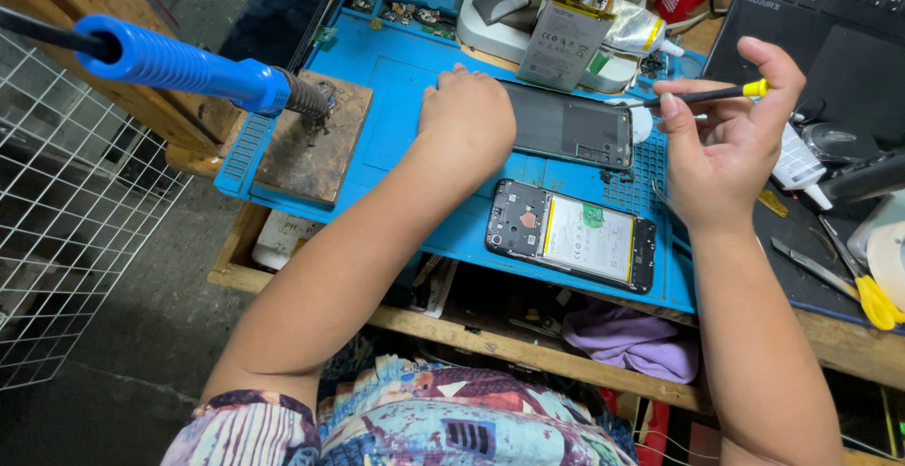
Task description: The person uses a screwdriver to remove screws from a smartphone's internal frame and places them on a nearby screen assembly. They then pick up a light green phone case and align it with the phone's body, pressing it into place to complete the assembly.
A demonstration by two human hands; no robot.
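Item: blue work mat [405, 80], your landmark.

- Your left hand [467, 117]: curled, knuckles up, pressed down on the left end of the phone panel [570, 127], which lies flat on the mat's upper middle.
- Your right hand [726, 136]: raised over the mat's right edge, thumb and fingers pinched on a thin tool [698, 97] with a yellow cap; its tip points left above the panel's right end.
- Opened phone [570, 235]: near the mat's front edge, battery showing, untouched.
- Soldering iron [189, 68], blue handle: resting on the wooden block [316, 146] at the mat's left.
- Laptop [820, 23]: beyond the mat's right.
- Yellow-handled scissors [877, 301]: right of the mat.
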